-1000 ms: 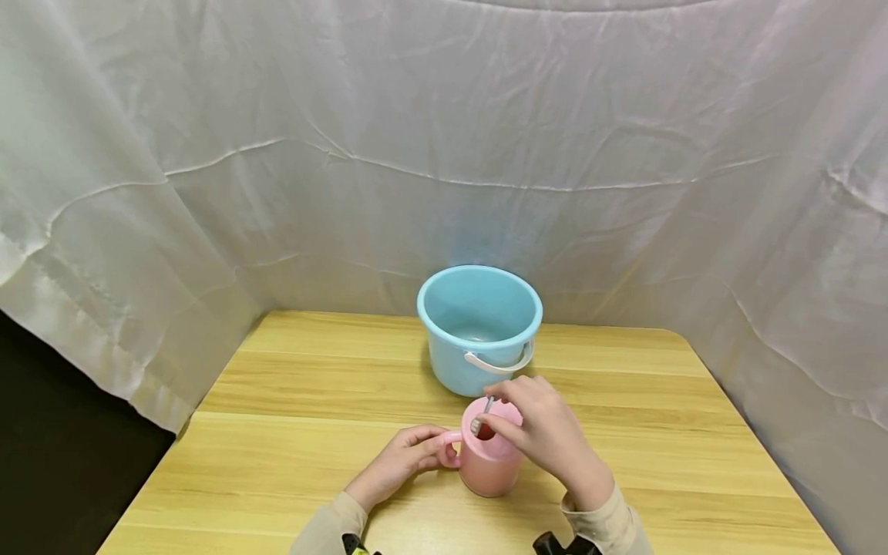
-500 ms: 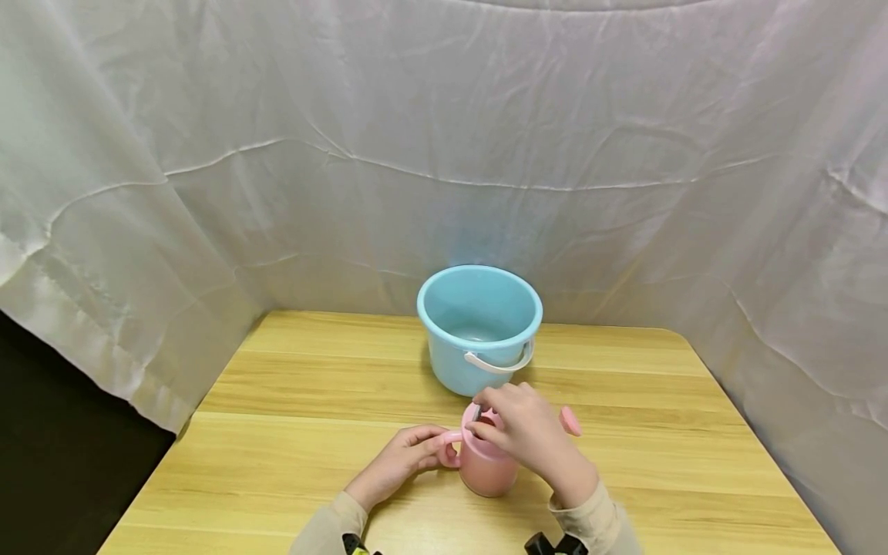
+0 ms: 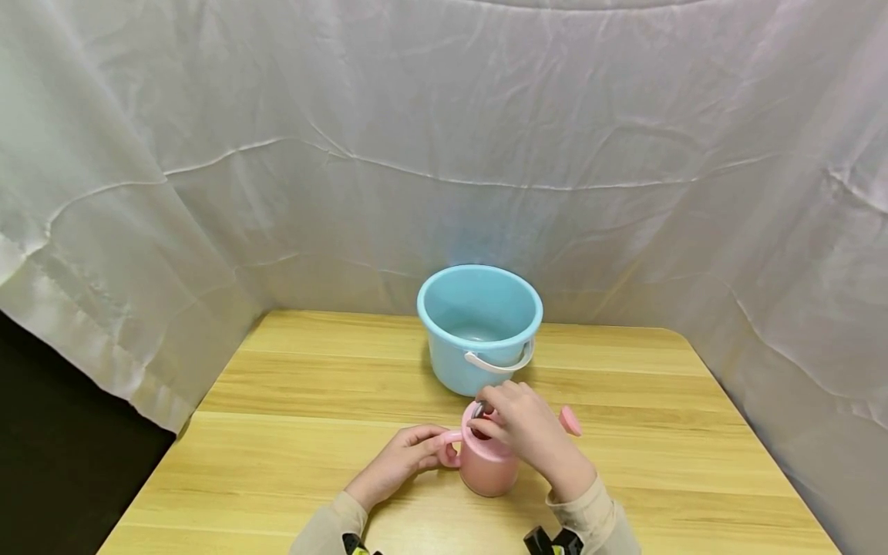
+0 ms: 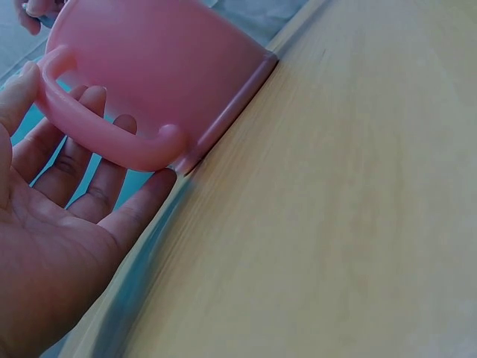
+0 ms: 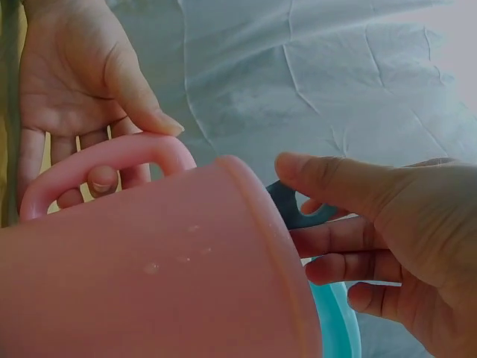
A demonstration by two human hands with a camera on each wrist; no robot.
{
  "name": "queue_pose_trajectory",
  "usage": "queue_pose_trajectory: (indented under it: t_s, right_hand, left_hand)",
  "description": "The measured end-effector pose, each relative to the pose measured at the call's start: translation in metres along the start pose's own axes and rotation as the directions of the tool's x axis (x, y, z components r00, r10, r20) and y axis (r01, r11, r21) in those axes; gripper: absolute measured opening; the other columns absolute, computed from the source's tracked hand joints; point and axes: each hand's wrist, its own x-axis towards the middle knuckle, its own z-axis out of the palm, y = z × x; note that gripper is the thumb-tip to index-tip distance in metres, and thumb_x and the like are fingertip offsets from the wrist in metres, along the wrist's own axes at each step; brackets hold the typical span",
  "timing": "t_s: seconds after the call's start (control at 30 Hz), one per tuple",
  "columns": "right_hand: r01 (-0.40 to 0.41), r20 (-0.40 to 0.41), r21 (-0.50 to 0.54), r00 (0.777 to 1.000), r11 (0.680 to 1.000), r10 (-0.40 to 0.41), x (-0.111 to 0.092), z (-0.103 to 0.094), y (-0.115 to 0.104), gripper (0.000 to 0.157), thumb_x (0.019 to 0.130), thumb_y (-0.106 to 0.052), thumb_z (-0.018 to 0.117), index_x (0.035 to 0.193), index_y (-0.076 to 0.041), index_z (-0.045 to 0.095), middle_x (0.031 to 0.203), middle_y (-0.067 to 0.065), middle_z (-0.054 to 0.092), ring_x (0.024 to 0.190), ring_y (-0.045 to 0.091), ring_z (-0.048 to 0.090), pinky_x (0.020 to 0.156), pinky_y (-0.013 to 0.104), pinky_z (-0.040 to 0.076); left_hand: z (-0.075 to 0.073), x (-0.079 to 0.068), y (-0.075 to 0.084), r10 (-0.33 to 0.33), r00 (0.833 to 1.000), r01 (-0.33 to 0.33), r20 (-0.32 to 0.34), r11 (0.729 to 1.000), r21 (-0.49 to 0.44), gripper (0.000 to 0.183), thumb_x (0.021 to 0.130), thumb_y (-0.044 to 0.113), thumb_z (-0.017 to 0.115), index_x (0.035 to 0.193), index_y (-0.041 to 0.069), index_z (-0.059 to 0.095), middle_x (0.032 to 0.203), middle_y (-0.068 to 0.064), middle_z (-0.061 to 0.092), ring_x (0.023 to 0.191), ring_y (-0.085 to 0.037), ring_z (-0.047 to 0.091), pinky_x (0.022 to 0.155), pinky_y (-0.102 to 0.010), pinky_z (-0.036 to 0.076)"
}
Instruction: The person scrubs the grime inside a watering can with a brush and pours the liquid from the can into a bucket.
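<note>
A pink watering can [image 3: 489, 470] stands upright on the wooden table, its handle to the left. My left hand [image 3: 408, 458] holds that handle [image 4: 112, 142], thumb on top and fingers curled behind and through the loop. Over the can's top opening, my right hand [image 3: 529, 432] pinches the grey handle of a small brush [image 3: 479, 411]. Only the dark grey handle end [image 5: 287, 209] shows in the right wrist view, between thumb and fingers at the can's rim. The brush's head is hidden inside the can. The can's pink spout end [image 3: 570, 421] shows beyond my right wrist.
Just behind the can stands a light blue bucket [image 3: 444, 362] with a white handle [image 3: 496, 367] hanging at its front. A pale curtain [image 3: 444, 154] closes off the back and sides of the wooden table [image 3: 312, 385].
My right hand has moved slightly left and down, taking the brush's white bristles from above the opening into the watering can. The spout end came into view. My left hand stays on the handle.
</note>
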Motion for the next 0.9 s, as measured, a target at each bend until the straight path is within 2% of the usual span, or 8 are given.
queue_pose_trajectory:
  t_s: [0.3,0.53,0.73,0.9]
  right_hand:
    - [-0.025,-0.017,-0.005,1.000,1.000,0.025,0.001,0.001,0.002,0.025,0.071,-0.015,0.085,0.082,-0.015,0.062,0.070,-0.005,0.057,0.066,0.008,0.047,0.060,0.022,0.040]
    - [0.009,-0.080,0.002,0.997,1.000,-0.008,0.002,-0.003,0.004,0.025,0.071,-0.011,0.084,0.086,-0.013,0.064,0.078,-0.004,0.064,0.075,0.011,0.056,0.062,0.022,0.040]
    - [0.031,-0.138,0.009,0.990,0.999,-0.030,0.003,-0.016,0.002,0.019,0.077,-0.014,0.078,0.091,-0.011,0.066,0.086,-0.003,0.067,0.082,0.014,0.060,0.064,0.026,0.042]
    - [0.036,-0.145,-0.010,0.989,0.999,-0.037,0.003,-0.022,0.001,0.017,0.079,-0.016,0.075,0.092,-0.012,0.066,0.087,-0.004,0.065,0.081,0.014,0.059,0.065,0.027,0.042]
  left_hand:
    - [0.000,0.000,0.000,0.002,1.000,-0.002,-0.002,1.000,-0.003,0.040,0.102,0.023,0.051,0.124,-0.010,0.056,0.098,-0.006,0.064,0.104,-0.028,0.068,0.097,-0.039,0.056]
    - [0.001,0.000,0.001,-0.005,1.000,0.005,-0.005,1.000,-0.002,0.041,0.102,0.023,0.051,0.123,-0.011,0.056,0.097,-0.006,0.064,0.103,-0.028,0.068,0.097,-0.038,0.056]
    - [0.001,0.001,0.001,-0.018,1.000,0.018,-0.015,1.000,-0.001,0.040,0.102,0.023,0.051,0.123,-0.010,0.057,0.098,-0.006,0.064,0.104,-0.027,0.068,0.097,-0.037,0.056]
    - [0.000,0.001,0.001,-0.023,1.000,0.023,-0.015,1.000,-0.002,0.041,0.102,0.024,0.052,0.123,-0.011,0.056,0.098,-0.006,0.064,0.104,-0.026,0.068,0.097,-0.038,0.056]
